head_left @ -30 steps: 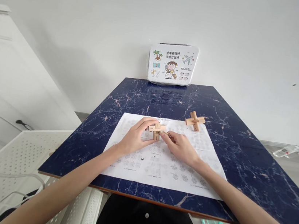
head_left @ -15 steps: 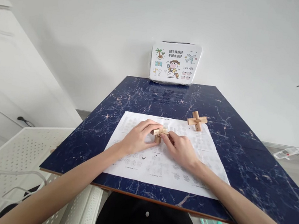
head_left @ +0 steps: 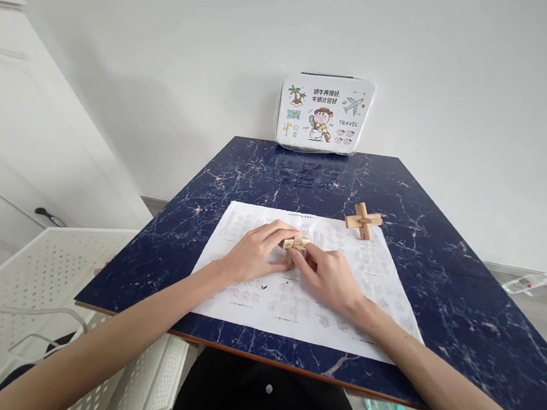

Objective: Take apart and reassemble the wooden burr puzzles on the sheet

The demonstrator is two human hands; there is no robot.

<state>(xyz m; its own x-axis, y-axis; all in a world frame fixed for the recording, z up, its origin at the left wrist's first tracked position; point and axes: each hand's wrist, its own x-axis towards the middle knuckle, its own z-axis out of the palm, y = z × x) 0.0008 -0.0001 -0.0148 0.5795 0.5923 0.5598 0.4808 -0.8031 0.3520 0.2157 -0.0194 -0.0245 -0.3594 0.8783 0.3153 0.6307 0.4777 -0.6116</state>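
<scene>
Both hands grip a small wooden burr puzzle made of interlocking light blocks, held over the printed sheet. My left hand clasps it from the left, with fingers over its top and the thumb low at its near side. From the right, my right hand presses thumb and fingers against it, hiding part of the blocks. Under the hands lies a white instruction sheet with rows of grey diagrams. A second wooden burr puzzle, cross-shaped, rests at the sheet's far right corner.
The blue marbled table meets the wall at its far edge. A white printed case in clear plastic stands there. At the left is a perforated white surface with a cable. A plastic bottle lies on the floor.
My right thumb and fingers have shifted over the held puzzle and cover more of its near right side. The view has moved slightly; the other puzzle stays put.
</scene>
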